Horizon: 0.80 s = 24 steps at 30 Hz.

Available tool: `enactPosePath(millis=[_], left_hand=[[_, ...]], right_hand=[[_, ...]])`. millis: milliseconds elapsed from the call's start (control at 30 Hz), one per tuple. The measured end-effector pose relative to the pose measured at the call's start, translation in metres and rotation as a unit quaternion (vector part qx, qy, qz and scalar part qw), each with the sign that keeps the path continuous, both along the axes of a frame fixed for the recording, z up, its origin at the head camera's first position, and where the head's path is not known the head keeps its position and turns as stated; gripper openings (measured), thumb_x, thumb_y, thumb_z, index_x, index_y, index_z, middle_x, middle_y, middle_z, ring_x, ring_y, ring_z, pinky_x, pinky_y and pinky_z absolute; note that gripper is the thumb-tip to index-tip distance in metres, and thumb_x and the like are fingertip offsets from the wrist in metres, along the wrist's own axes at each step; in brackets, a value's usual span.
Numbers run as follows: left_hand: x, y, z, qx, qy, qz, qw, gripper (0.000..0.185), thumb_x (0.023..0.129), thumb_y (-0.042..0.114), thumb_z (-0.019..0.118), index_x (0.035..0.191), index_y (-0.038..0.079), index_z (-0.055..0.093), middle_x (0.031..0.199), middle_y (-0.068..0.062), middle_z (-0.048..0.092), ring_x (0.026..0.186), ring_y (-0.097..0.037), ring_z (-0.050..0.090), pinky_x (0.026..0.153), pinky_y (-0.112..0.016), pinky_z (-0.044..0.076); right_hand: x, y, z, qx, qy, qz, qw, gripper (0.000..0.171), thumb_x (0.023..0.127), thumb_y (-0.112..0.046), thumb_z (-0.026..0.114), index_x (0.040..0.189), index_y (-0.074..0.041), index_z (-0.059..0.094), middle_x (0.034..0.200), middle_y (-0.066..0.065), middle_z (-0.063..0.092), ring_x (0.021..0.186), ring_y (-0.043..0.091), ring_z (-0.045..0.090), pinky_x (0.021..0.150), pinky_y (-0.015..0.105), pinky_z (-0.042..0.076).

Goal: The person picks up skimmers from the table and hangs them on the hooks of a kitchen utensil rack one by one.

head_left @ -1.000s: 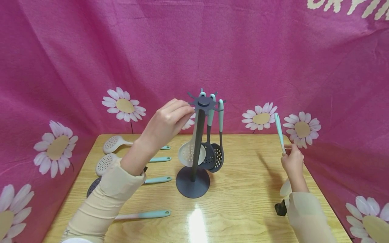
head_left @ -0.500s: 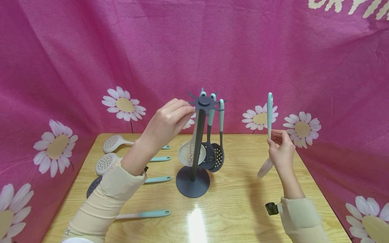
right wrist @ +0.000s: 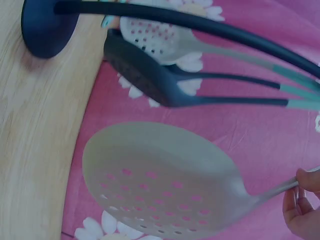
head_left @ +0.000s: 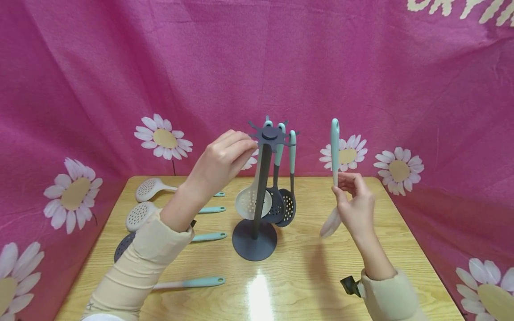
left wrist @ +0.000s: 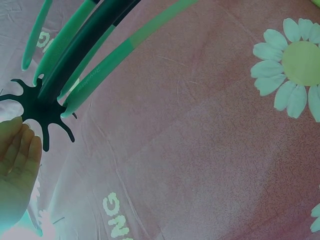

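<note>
We pinch a pale, perforated skimmer [right wrist: 165,160] by its shank in our right hand [head_left: 357,205], nearly upright, mint handle uppermost, broad head below, apart from the dark stand [head_left: 261,191]. Upright on its round base, the stand has a hooked top, pinched by our left hand [head_left: 217,158].

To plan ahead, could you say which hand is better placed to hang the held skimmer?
Probably the right hand: it holds the skimmer, handle up, near the rack, which the left hand pinches.

Pale perforated skimmer [right wrist: 165,160], with right hand [head_left: 356,204]: shifted leftward, nearer dark utensil stand [head_left: 261,191]; mint handle [head_left: 335,145], formerly leaning, now upright.
</note>
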State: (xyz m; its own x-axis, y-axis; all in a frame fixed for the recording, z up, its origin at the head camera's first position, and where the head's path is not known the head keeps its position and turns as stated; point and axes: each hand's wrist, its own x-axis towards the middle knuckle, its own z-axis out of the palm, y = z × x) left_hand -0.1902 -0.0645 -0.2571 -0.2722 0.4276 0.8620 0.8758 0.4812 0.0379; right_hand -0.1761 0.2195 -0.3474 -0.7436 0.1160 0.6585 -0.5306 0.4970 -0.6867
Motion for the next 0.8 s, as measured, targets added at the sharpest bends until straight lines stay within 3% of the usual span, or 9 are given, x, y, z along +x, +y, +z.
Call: enactPosePath(millis=[333,800], left_hand=[[0.001,0.000,0.000,0.000,-0.009,0.005,0.9999,0.011,0.077,-0.002,0.068,0.088,-0.004,0.068,0.082,-0.011,0.065,0.075,-0.021,0.058,0.071,-0.026,0.050],[0.001,0.000,-0.001,0.002,-0.008,0.007,0.9999,0.012,0.076,-0.002,0.069,0.088,-0.005,0.068,0.081,-0.011,0.065,0.073,-0.021,0.057,0.068,-0.026,0.050]], right_hand=[[0.014,-0.018,-0.003,0.018,0.017,0.037,0.999,0.033,0.070,0.022,0.063,0.100,0.011,0.057,0.082,0.019,0.061,0.075,0.021,0.058,0.073,0.010,0.046],[0.024,-0.032,-0.009,0.037,0.016,0.070,0.997,0.031,0.070,0.020,0.064,0.098,0.010,0.057,0.084,0.016,0.061,0.075,0.027,0.059,0.074,0.014,0.048]])
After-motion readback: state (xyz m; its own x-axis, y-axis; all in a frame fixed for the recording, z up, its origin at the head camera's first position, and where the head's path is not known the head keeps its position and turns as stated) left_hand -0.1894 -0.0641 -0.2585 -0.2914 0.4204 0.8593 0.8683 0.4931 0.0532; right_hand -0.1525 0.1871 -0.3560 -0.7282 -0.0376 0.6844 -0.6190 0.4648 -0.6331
